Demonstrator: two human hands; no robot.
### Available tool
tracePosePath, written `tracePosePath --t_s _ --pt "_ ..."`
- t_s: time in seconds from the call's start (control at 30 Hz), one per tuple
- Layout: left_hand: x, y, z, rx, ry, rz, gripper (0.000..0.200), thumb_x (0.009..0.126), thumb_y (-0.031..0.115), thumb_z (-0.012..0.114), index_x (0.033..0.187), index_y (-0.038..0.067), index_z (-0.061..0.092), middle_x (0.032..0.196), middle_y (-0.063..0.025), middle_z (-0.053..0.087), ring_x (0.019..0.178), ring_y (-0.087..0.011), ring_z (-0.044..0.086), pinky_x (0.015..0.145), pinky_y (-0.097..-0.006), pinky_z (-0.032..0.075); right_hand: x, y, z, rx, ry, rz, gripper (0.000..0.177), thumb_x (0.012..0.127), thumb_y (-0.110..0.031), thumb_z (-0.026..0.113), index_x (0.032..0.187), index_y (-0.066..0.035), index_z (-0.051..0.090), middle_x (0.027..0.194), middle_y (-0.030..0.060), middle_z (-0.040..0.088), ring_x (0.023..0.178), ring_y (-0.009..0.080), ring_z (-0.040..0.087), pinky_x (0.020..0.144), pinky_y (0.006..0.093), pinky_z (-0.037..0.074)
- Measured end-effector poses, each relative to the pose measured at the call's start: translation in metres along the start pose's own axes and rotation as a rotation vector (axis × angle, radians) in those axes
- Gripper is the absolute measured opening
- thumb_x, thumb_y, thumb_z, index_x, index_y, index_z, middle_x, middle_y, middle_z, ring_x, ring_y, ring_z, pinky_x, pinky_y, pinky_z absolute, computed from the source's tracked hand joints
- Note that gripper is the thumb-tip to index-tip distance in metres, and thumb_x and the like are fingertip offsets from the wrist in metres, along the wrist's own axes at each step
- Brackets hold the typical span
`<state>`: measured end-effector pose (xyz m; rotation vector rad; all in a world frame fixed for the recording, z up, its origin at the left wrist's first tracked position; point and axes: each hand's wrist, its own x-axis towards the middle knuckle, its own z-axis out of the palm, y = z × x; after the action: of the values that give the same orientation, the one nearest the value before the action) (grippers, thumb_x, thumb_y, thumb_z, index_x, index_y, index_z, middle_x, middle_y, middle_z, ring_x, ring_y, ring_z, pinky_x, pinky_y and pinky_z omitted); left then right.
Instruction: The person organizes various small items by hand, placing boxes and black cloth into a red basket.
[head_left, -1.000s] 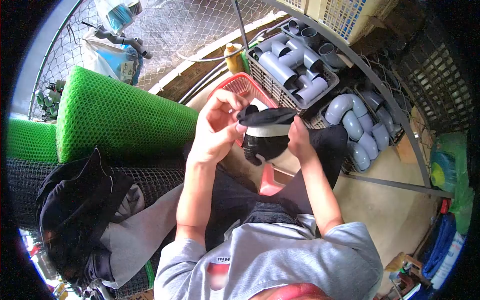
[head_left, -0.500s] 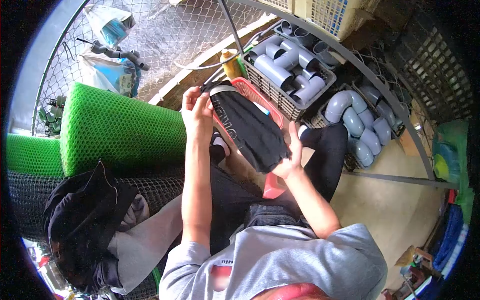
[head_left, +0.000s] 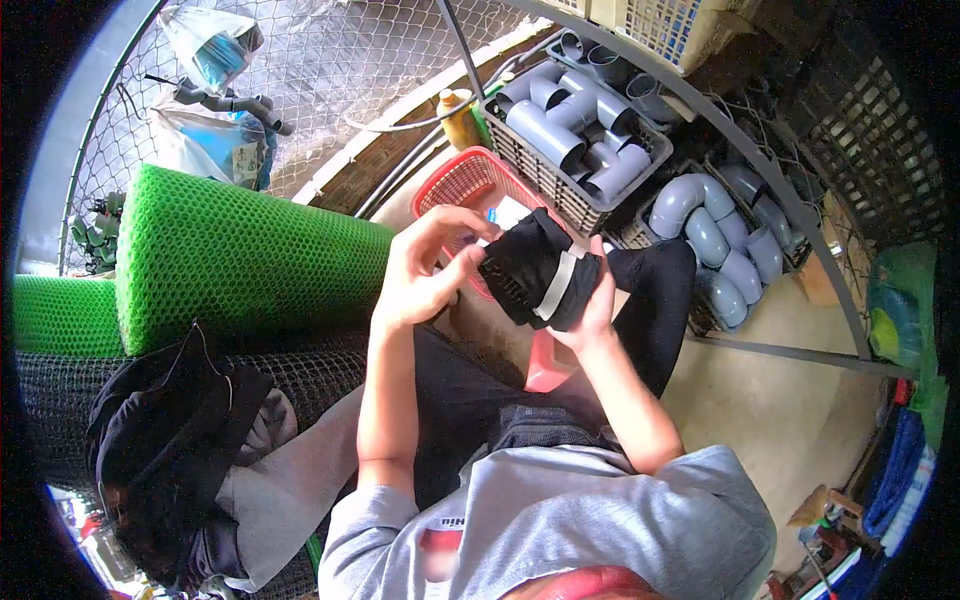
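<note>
Left of centre, the left hand (head_left: pixel 412 277) curves thumb and forefinger at the left edge of a folded black cloth (head_left: pixel 528 258), white-banded, at mid-frame; whether they pinch it, I cannot tell. The right hand (head_left: pixel 594 315) clasps the cloth's right side.

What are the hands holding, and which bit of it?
A black cloth. The right hand holds it by the side near its white band. The left hand is at the opposite edge; whether it grips isn't clear.
</note>
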<state>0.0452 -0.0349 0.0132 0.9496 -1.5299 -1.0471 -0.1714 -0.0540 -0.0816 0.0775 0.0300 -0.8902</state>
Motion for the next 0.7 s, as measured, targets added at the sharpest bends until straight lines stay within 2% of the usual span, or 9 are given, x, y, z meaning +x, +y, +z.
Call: tracePosePath --t_s 0.17,0.2,0.23,0.27,0.3,0.37,0.43,0.5,0.7 --pt "-0.011 -0.033 0.016 0.123 0.317 -0.144 0.017 0.096 0.003 0.069 0.113 0.0 0.067 0.106 -0.0052 0.07 0.097 -0.0146 0.067 0.09 -0.0294 0.053 -0.004 -0.009 -0.001 -0.079 0.052 -0.026 0.077 0.105 -0.063 0.034 0.156 -0.006 0.042 0.154 0.0201 0.051 0.141 0.0375 0.051 0.12 0.052 0.037" --pt "-0.014 -0.037 0.025 0.176 0.307 -0.12 0.018 0.093 0.007 0.073 0.11 0.001 0.069 0.104 -0.0053 0.071 0.092 -0.0143 0.067 0.085 -0.0299 0.054 -0.004 -0.007 0.003 -0.089 0.077 -0.039 0.077 0.105 -0.064 0.034 0.155 -0.006 0.044 0.15 0.019 0.055 0.135 0.0361 0.055 0.117 0.0515 0.041" --pt "-0.02 -0.036 0.032 0.324 0.214 -0.186 0.026 0.09 0.008 0.075 0.113 -0.001 0.067 0.109 -0.0092 0.069 0.105 -0.017 0.067 0.094 -0.0326 0.052 -0.004 -0.007 0.005 -0.1 0.103 -0.052 0.077 0.104 -0.065 0.035 0.154 -0.007 0.045 0.146 0.0179 0.059 0.13 0.0346 0.06 0.113 0.051 0.046" --pt "-0.02 -0.03 0.045 0.423 0.164 -0.075 0.032 0.087 0.013 0.079 0.115 0.0 0.068 0.109 -0.0106 0.07 0.105 -0.0209 0.067 0.094 -0.0349 0.052 -0.004 -0.008 0.001 -0.101 0.104 -0.055 0.077 0.104 -0.065 0.035 0.154 -0.007 0.045 0.146 0.0179 0.059 0.13 0.0346 0.06 0.113 0.051 0.046" --pt "-0.019 -0.023 0.061 0.52 0.115 0.034 0.039 0.083 0.018 0.082 0.116 0.002 0.069 0.108 -0.0121 0.07 0.104 -0.0248 0.067 0.093 -0.0373 0.052 -0.005 -0.01 -0.005 -0.148 0.106 -0.064 0.076 0.104 -0.067 0.035 0.15 -0.007 0.049 0.138 0.0159 0.064 0.121 0.0322 0.065 0.107 0.0492 0.051" --pt "-0.017 -0.018 0.084 0.692 0.099 0.055 0.045 0.078 0.023 0.086 0.116 0.004 0.071 0.107 -0.0149 0.07 0.105 -0.0342 0.066 0.098 -0.043 0.05 -0.007 -0.012 -0.006 -0.184 0.199 -0.051 0.071 0.101 -0.071 0.039 0.133 -0.01 0.06 0.116 0.0104 0.071 0.1 0.0257 0.072 0.091 0.0436 0.059" --pt "-0.018 -0.024 0.087 0.754 0.128 0.07 0.041 0.077 0.023 0.085 0.112 0.005 0.073 0.103 -0.0124 0.071 0.104 -0.0331 0.065 0.097 -0.0432 0.049 -0.002 -0.014 -0.028 -0.36 0.262 -0.088 0.069 0.101 -0.07 0.041 0.126 -0.009 0.062 0.114 0.0113 0.071 0.103 0.0269 0.071 0.094 0.0459 0.058" --pt "-0.019 -0.029 0.078 0.738 -0.045 -0.047 0.035 0.078 0.019 0.083 0.109 0.005 0.074 0.102 -0.0103 0.071 0.099 -0.0311 0.066 0.092 -0.0419 0.049 -0.002 -0.017 -0.037 -0.292 0.232 -0.066 0.071 0.1 -0.071 0.042 0.129 -0.008 0.06 0.116 0.0122 0.07 0.105 0.0284 0.07 0.095 0.0471 0.057" --pt "-0.016 -0.018 0.056 0.684 0.111 0.056 0.03 0.076 0.006 0.074 0.105 0.004 0.075 0.101 -0.0119 0.068 0.096 -0.0309 0.067 0.087 -0.0394 0.054 -0.004 -0.013 -0.023 -0.172 0.213 -0.019 0.088 0.098 -0.075 0.038 0.151 -0.006 0.046 0.138 0.0176 0.062 0.116 0.0363 0.066 0.101 0.0521 0.054"
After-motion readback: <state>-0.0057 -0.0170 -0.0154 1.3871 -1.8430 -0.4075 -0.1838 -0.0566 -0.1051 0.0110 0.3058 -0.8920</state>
